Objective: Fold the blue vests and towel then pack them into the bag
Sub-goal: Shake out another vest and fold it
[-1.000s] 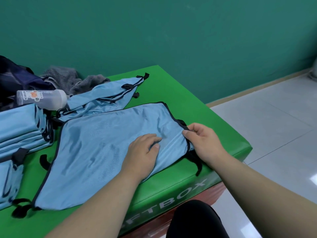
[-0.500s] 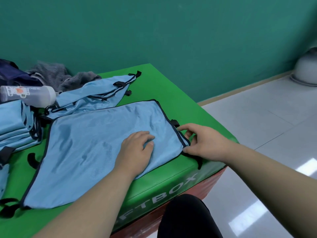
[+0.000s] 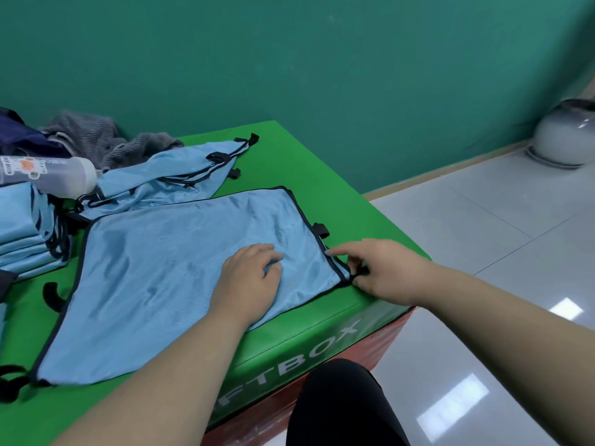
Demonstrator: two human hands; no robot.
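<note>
Entry, left to right.

Well left of the left hand: folded vest stack [image 3: 22, 233], with a water bottle [image 3: 48, 175] lying on it. Beyond them is a crumpled grey towel [image 3: 96, 140], still unfolded. A bunched second vest [image 3: 167, 178] lies beyond the left hand.

Flat vest [image 3: 161, 278]: spread on the green soft box [image 3: 322, 175], under and between both hands.

Left hand [image 3: 249, 284]: palm down on the cloth, fingers loosely bent, pressing. It has held this spot throughout and acts as the anchor.

Right hand [image 3: 383, 272]: a second ago it gripped higher on the trimmed right edge. It has since slid down to the near right corner. Thumb and bent fingers now pinch the corner strap [image 3: 362, 272], and the index finger lies out along the dark trim. The hands are apart.

Reading: the corner is secured, so the next fold looks about to start. This vest is not yet folded, and nothing is packed.

Orientation: the flat vest's long axis runs from the near-left end, beside the left forearm, up and across to the right hand. The short trimmed edge faces the right hand. Black loops trail from the opposite, far-left end.
</note>
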